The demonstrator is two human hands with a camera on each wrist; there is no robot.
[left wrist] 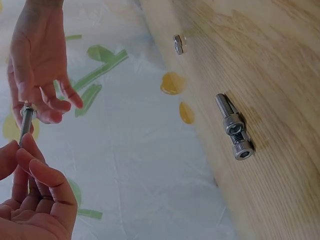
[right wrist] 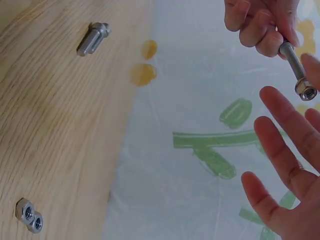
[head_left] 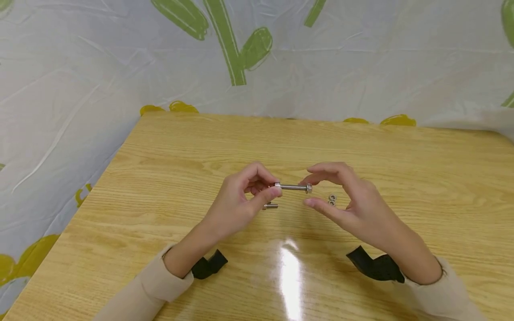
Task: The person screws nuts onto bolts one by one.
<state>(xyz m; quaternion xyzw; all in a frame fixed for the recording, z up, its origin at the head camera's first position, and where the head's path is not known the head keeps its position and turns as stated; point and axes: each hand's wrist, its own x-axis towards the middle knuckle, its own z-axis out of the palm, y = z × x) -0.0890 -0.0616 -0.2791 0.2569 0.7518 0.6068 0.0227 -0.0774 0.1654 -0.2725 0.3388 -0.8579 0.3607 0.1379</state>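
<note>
A silvery bolt (head_left: 293, 187) lies roughly level above the table, pinched between thumb and fingers of my left hand (head_left: 241, 194) at its head end, which the fingers partly hide. On the bolt's other end sits a hex nut (right wrist: 305, 89). My right hand (head_left: 355, 203) is spread around that end, thumb below and fingers above, apart from each other; whether a fingertip touches the nut I cannot tell. Two socket-head bolts (left wrist: 234, 125) lie side by side on the table beneath the left hand. Two loose nuts (right wrist: 29, 215) rest together under the right hand.
The wooden table (head_left: 180, 147) runs up to a pale cloth (head_left: 321, 76) printed with green stems and yellow shapes, which hangs behind and at the left. Black straps (head_left: 375, 266) dangle from both wrists near the beige sleeves.
</note>
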